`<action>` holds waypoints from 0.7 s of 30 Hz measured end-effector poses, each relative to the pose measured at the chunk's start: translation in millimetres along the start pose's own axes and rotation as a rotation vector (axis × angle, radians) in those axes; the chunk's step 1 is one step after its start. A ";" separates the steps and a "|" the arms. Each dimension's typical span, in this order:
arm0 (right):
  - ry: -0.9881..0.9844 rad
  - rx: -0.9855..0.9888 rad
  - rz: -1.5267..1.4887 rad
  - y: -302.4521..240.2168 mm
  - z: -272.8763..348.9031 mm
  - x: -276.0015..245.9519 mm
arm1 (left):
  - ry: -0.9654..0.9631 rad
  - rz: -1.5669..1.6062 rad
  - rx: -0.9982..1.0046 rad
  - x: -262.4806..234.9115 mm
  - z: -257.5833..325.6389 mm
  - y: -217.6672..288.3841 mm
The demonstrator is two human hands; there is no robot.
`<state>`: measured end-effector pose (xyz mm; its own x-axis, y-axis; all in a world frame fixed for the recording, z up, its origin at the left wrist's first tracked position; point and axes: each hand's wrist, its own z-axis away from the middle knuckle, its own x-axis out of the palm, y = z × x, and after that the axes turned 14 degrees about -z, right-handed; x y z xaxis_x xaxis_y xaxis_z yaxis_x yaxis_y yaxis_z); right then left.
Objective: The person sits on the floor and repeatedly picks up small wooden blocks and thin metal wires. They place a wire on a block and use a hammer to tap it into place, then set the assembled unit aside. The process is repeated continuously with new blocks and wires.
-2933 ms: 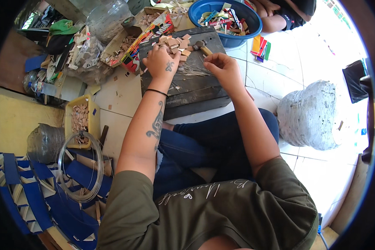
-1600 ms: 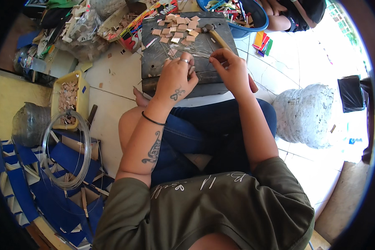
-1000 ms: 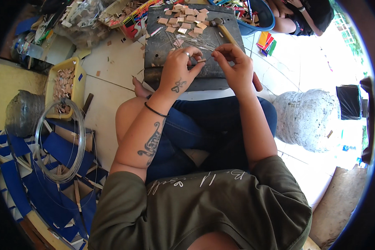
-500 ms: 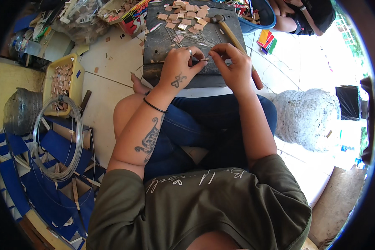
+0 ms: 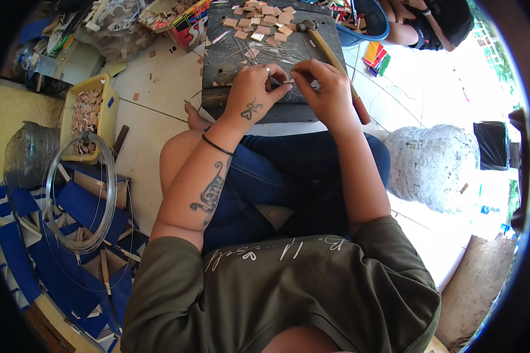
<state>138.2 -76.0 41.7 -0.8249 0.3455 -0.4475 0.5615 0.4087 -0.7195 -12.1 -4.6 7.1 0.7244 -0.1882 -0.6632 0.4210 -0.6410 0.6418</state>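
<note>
My left hand (image 5: 258,88), with a ring on one finger, pinches a small pale wooden piece (image 5: 288,82) over the near edge of a dark worktop (image 5: 218,70). Close beside it, my right hand (image 5: 327,91) has thumb and forefinger pinched together at the same piece; whatever fine thing they hold is too small to make out. Just beyond the hands lie several thin cut wires (image 5: 268,56). Farther back is a pile of small square wooden tiles (image 5: 262,23). A hammer (image 5: 327,50) with a wooden handle rests along the right side, partly behind my right hand.
At left stand a yellow basket (image 5: 113,97) of wooden pieces, a wire coil (image 5: 113,194) and several blue boards (image 5: 88,206). A blue tub (image 5: 371,35) sits at far right, near another person (image 5: 436,23). A wrapped white drum (image 5: 433,167) stands right of my knee.
My right hand has shifted slightly left and away from me, its fingertips still against the small piece. The left hand stays nearly in place.
</note>
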 end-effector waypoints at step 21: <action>-0.041 0.381 0.547 19.4 42.4 -54.4 | 0.079 0.159 0.084 12.4 -2.3 -0.7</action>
<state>191.2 -122.7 29.6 -0.4338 0.3828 -0.8157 0.8433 -0.1461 -0.5171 -2.2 -4.8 -0.7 0.8201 -0.2355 -0.5215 0.2529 -0.6684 0.6995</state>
